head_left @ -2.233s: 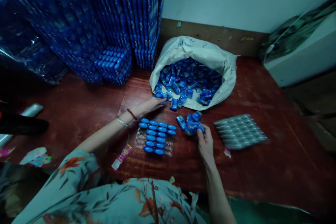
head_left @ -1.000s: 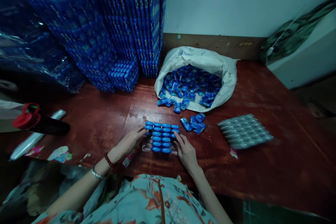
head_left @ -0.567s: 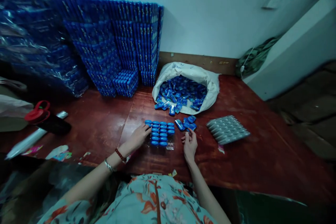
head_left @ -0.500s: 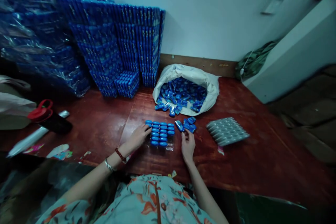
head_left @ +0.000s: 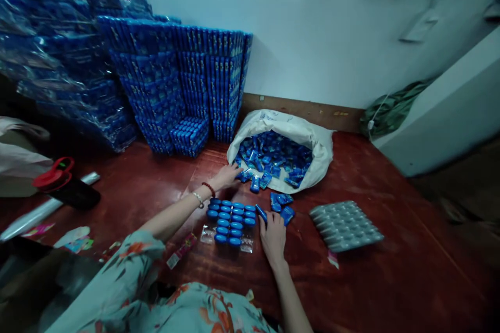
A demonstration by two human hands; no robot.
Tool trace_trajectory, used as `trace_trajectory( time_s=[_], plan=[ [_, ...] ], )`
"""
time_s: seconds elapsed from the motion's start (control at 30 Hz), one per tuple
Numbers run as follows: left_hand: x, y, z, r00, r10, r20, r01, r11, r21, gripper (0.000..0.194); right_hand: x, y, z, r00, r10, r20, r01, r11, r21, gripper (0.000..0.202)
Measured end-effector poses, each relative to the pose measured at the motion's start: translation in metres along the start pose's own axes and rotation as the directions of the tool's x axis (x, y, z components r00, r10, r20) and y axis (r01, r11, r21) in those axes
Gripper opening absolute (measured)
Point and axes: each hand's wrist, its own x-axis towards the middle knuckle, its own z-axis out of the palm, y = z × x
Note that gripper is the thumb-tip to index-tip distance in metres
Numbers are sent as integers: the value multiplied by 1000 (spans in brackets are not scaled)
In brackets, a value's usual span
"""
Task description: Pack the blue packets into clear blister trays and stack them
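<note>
Nearest to us, a floral sleeve (head_left: 133, 257) crosses the near edge of the reddish-brown desk (head_left: 375, 286), with a pink strip (head_left: 182, 251) lying on the desk just past it. Our right hand (head_left: 274, 235) pinches one tilted blue packet (head_left: 261, 213) at its fingertips, right beside the clear tray (head_left: 247, 244). In that tray we see rows of glossy blue pieces (head_left: 236, 225), wider at the far side, while bare plastic shows at both near corners. To the right of the hand, a few loose packets (head_left: 288, 214) lie in a small group, and farther right sits a ridged stack of clear trays (head_left: 347, 226). Well to our left, a dark bottle (head_left: 80, 192) with a red lid lies across a silvery roll (head_left: 29, 221). Beyond the tray, our left hand (head_left: 226, 177) reaches to the mouth of the white sack (head_left: 320, 153), its fingertips at the blue packets spilling there; we cannot tell whether it grips one. More packets fill the sack. Behind, we have a low blue stack (head_left: 190, 136), then tall blue stacks (head_left: 213, 73) against the pale wall (head_left: 312, 52), with a green bundle (head_left: 396, 109) at the right.
</note>
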Motion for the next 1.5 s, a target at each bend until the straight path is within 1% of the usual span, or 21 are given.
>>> trace_trajectory(
  time_s=[0.1,0.2,0.3,0.37,0.4,0.47,0.57,0.63,0.7,0.73,0.8,0.87,0.93,0.97,1.03,1.13,1.2,1.3,1.37,1.43,1.5],
  plan=[
    [24,-2,20,995,31,91,-32,999,11,24,-7,8,4,993,103,-59,-81,951,297,43],
    [29,-8,26,992,14,127,-12,1000,-18,22,-8,12,-1,953,302,-22,-248,819,517,44],
    [14,-17,13,993,-65,100,72,996,-61,28,-7,12,-8,893,444,72,-386,673,631,43],
    [-11,-21,-3,984,-178,6,176,972,-158,29,-9,15,-11,867,486,113,-419,587,693,42],
    [-28,-21,-12,966,-251,-57,231,943,-238,29,-10,17,-13,862,488,137,-422,540,728,41],
    [-67,-15,-30,894,-412,-175,311,854,-418,28,-17,24,-16,866,447,224,-429,436,791,42],
    [-130,9,-49,749,-618,-238,405,712,-574,31,-33,40,-24,879,325,348,-451,335,827,41],
    [-166,29,-52,644,-728,-234,476,621,-623,33,-45,48,-32,893,246,377,-444,347,826,37],
    [-192,48,-48,593,-785,-179,519,543,-660,31,-55,49,-39,921,134,365,-387,418,822,31],
    [-201,55,-43,588,-795,-149,531,518,-671,30,-58,47,-42,939,60,339,-326,470,820,27],
    [-211,64,-30,602,-790,-117,536,508,-675,26,-57,38,-46,971,-95,221,-130,564,815,23],
    [-212,65,-15,629,-762,-155,510,555,-658,22,-50,26,-45,971,-233,60,100,619,779,29],
    [-207,61,-2,676,-704,-218,454,631,-629,18,-41,17,-43,925,-378,-47,300,648,700,41],
    [-205,58,4,708,-663,-243,420,672,-609,16,-37,14,-43,891,-451,-62,380,660,648,46],
    [-201,50,10,802,-542,-252,340,761,-553,15,-30,10,-46,824,-565,-42,495,683,537,54],
    [-200,37,13,937,-280,-208,178,897,-404,27,-22,3,-57,763,-645,50,577,713,398,58],
    [-203,29,10,981,-117,-155,67,953,-295,33,-16,-6,-67,726,-668,164,597,730,334,55],
    [-206,20,3,999,25,-47,-34,977,-208,34,-6,-22,-76,678,-653,338,590,758,279,49],
    [-205,19,0,998,57,-7,-57,980,-190,34,-1,-29,-77,663,-635,396,581,770,263,50],
    [-202,24,-1,998,61,10,-59,983,-174,31,0,-31,-72,667,-629,399,581,774,250,53],
    [-199,31,0,998,63,19,-60,989,-134,28,-5,-29,-64,691,-630,354,581,776,246,54]
  ],
)
